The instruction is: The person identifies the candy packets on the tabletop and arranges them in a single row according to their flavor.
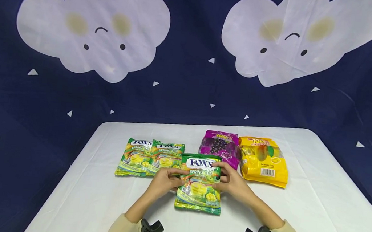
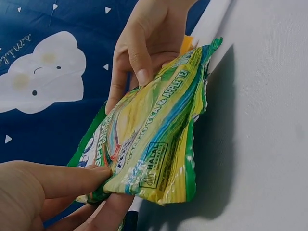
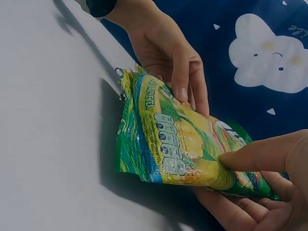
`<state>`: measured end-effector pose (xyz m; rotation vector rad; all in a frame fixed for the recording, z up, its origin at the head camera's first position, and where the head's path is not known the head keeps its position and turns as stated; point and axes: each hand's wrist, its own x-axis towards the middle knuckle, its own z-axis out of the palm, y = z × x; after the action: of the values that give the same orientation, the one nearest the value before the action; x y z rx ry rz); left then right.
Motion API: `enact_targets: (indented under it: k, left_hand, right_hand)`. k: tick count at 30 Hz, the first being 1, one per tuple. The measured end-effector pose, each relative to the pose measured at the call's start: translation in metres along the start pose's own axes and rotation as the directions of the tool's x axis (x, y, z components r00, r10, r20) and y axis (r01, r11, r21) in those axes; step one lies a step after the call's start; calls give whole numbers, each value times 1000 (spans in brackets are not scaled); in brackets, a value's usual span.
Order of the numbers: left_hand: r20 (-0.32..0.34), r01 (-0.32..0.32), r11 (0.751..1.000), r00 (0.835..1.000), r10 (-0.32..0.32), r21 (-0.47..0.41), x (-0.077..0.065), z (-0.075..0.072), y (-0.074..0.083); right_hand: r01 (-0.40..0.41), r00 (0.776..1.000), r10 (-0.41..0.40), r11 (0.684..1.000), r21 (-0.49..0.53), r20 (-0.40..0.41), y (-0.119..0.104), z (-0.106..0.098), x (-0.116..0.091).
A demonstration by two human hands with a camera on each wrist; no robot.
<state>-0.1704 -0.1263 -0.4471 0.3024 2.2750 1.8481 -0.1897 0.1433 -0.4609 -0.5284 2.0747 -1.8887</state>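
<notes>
A green and yellow candy bag [image 1: 198, 189] marked Fox's Spring Tea is held up between both hands, its printed front facing the head camera. My left hand [image 1: 164, 181] grips its left edge, thumb on the front and fingers behind, as the left wrist view shows. On the opposite edge my right hand [image 1: 234, 183] pinches the bag [image 3: 192, 149] the same way. A shadow falls on the white tabletop below the bag. Two matching Fox's bags, one at the left [image 1: 133, 159] and one beside it [image 1: 166, 158], lie side by side behind the left hand.
Behind the right hand lie a purple candy bag [image 1: 219, 146] with a grape picture and a yellow candy bag [image 1: 262, 162] with a mango picture. The white table [image 1: 78, 195] ends at a dark blue curtain [image 1: 187, 94] with cloud prints.
</notes>
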Motion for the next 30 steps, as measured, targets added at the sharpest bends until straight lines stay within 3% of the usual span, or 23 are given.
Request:
enact_targets:
  k: [7, 12, 21, 30]
  left_hand:
    - [-93, -28, 999, 995, 31, 34, 12, 3, -5]
    - [-173, -57, 993, 982, 74, 101, 21, 3, -9]
    - [-249, -124, 968, 952, 179, 220, 34, 2, -10]
    - [-283, -89, 962, 945, 164, 259, 42, -1, -9]
  right_hand:
    - [35, 999, -36, 999, -20, -23, 1, -4, 13]
    - [29, 996, -35, 997, -69, -85, 2, -4, 23]
    - [16, 979, -56, 980, -197, -198, 1, 1, 41]
    - [-39, 959, -45, 957, -286, -281, -3, 8, 54]
